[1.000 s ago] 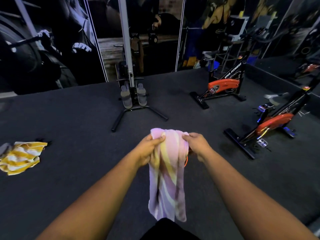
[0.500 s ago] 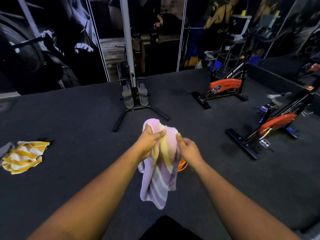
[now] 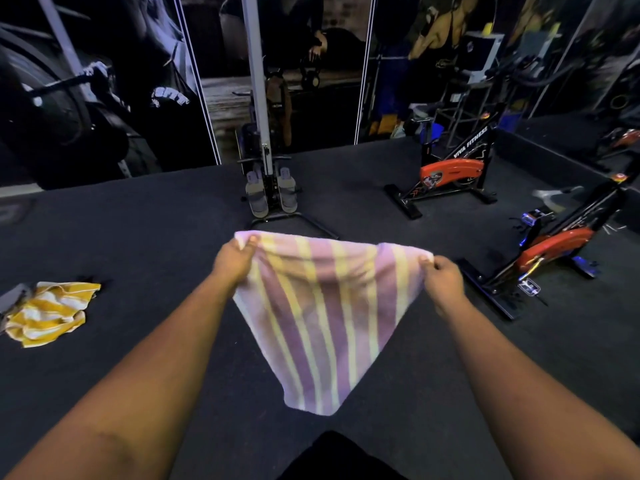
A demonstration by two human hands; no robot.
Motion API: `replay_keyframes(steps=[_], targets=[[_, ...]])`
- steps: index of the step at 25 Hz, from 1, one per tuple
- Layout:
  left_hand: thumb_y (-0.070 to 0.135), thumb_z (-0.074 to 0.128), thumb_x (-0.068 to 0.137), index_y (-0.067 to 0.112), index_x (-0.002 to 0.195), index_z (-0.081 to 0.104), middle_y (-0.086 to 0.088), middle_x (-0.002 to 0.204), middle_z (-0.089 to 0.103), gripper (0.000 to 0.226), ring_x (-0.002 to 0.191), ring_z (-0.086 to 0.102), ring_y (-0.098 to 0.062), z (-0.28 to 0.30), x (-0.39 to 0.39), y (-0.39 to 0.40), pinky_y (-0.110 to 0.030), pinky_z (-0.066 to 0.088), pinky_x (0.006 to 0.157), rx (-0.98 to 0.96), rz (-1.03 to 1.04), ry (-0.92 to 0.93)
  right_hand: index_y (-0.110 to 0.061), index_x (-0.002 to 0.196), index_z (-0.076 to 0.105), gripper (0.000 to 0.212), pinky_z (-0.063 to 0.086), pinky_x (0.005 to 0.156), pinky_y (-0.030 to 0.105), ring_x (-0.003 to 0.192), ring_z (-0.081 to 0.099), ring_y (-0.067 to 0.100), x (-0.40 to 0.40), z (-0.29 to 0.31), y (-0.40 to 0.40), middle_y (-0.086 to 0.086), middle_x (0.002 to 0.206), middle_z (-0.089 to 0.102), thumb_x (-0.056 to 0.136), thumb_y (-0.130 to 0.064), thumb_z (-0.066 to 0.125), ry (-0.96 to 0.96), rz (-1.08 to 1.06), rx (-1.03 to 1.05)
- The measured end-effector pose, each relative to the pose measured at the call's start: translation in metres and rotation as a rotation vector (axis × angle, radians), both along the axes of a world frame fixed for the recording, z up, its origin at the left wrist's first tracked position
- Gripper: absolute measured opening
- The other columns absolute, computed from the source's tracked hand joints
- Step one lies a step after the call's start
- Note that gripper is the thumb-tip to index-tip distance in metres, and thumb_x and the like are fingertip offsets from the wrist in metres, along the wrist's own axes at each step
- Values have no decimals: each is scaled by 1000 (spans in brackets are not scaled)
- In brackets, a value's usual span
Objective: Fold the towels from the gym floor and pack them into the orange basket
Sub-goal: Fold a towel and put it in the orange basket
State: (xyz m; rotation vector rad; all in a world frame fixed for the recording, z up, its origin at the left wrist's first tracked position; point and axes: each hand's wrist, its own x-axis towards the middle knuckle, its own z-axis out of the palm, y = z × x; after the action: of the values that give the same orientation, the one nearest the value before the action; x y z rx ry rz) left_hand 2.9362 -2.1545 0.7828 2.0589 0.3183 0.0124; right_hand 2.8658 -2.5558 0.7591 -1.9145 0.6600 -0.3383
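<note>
L hand (image 3: 232,261): I'm pinching the top left corner of the pink towel (image 3: 322,317), fingers curled round the edge.
R hand (image 3: 445,282): I'm pinching the top right corner, same grip.
Pink towel: hanging spread btwn my hands w/ yellow stripes, narrowing to its lower end, above the dark floor (image 3: 138,237).
Yellow towel (image 3: 48,313): lying crumpled on the floor, far left.
Bikes: two orange exercise bikes (image 3: 450,174) standing on the right.

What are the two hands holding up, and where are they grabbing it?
A pink and yellow striped towel. The left hand pinches its top left corner and the right hand pinches its top right corner, so it hangs spread out between them.
</note>
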Motion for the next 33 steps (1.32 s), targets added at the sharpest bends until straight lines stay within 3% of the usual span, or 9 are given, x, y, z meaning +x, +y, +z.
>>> replay_keyframes(steps=[4,7,11,16,20,25,27,30,33], targets=[[56,61,95,8,122,63,-13,104,71,54,90,68,-29,4,2,2,-40,56,83,-377,87,241,2,99,60,43,41,77,35,93,58,29,3,8,-7,17,96,61,102,-41,55,108,-21,-10],[39,82,83,12,120,63,-14,113,71,49,102,70,-29,8,-5,-10,-48,56,97,-259,-162,336,-4,130,49,76,44,90,33,113,58,28,-7,20,18,11,125,59,83,-56,78,234,166,-131],[16,72,90,8,120,66,-18,116,70,32,105,68,-29,31,-21,-65,-48,53,102,-341,-547,301,-27,154,34,102,43,102,31,122,47,10,-11,41,85,-8,134,50,71,-45,91,119,687,-233],[41,61,100,12,110,75,-17,111,75,34,99,73,-24,40,-41,-87,-36,60,82,-575,-661,242,-26,97,70,8,53,79,37,88,68,22,-8,44,109,-3,90,72,92,-32,69,-13,692,-440],[60,62,93,17,91,66,-7,70,65,43,54,59,-16,10,-55,-62,-22,44,50,-271,-656,575,-41,79,60,21,42,68,24,75,60,0,-7,47,95,-16,78,65,93,-26,66,-72,599,-344],[9,64,97,7,108,70,-7,96,76,12,92,68,-25,19,-34,-57,-35,57,76,-643,-282,173,-24,86,69,12,48,72,25,81,63,10,-3,35,72,-8,84,69,87,-34,77,18,550,-307],[10,64,97,14,97,71,1,86,76,8,89,67,-24,18,-24,-44,-31,55,71,-381,-218,18,-18,93,71,21,44,67,13,82,61,5,-4,25,50,-10,90,69,83,-33,83,129,486,-232],[24,60,98,15,107,68,-9,106,73,14,100,65,-34,2,-11,-3,-37,48,78,322,-229,-86,-5,105,73,24,48,69,22,83,61,13,-17,5,-2,9,104,73,86,-17,82,241,237,-87],[23,56,99,7,111,66,-20,113,70,23,105,63,-40,-19,-6,31,-36,43,78,388,-86,-53,-8,106,76,18,50,88,32,102,68,27,-40,-14,-53,17,114,74,89,-13,74,370,47,-209]])
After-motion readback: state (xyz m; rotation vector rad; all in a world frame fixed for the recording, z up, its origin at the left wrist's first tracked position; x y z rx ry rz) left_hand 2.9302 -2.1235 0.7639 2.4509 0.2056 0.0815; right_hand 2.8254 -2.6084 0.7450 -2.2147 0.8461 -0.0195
